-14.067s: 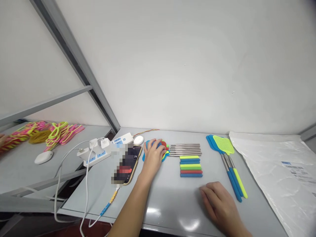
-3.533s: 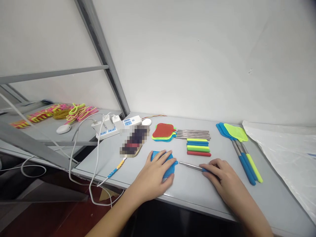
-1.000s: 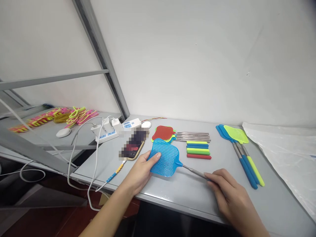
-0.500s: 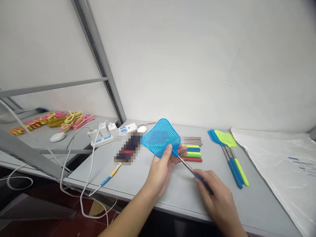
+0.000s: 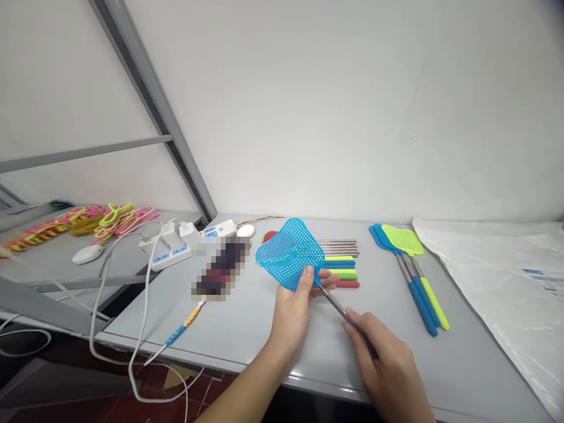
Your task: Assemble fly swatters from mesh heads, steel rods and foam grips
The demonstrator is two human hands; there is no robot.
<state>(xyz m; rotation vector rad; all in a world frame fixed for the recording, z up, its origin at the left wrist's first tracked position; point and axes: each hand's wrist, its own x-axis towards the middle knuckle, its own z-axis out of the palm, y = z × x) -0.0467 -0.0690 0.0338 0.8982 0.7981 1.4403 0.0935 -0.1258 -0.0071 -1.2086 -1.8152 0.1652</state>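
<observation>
A blue fly swatter (image 5: 293, 252) is held above the desk, its mesh head up and to the left, its metal rod slanting down to the right. My left hand (image 5: 295, 311) grips it where head meets rod, thumb on the front and fingers behind. Around the lower handle my right hand (image 5: 383, 358) is closed, hiding most of the grip. Behind the head lie metal rods (image 5: 339, 247) and several coloured handles (image 5: 346, 274) in yellow, blue, green and red. A bit of a red piece (image 5: 268, 236) peeks out beside the mesh.
To the right lie assembled swatters (image 5: 416, 282), blue and yellow-green, beside a white plastic bag (image 5: 497, 276). At left are a power strip (image 5: 171, 255), white cables (image 5: 143, 317), a blurred-out dark object (image 5: 222, 267) and a metal frame post (image 5: 154, 111). Colourful cords (image 5: 118, 220) lie beyond the post.
The view has shifted slightly, so the left-side things sit further left. Both hands keep hold of the swatter; its head is slightly lower and turned, and the red piece behind it now shows.
</observation>
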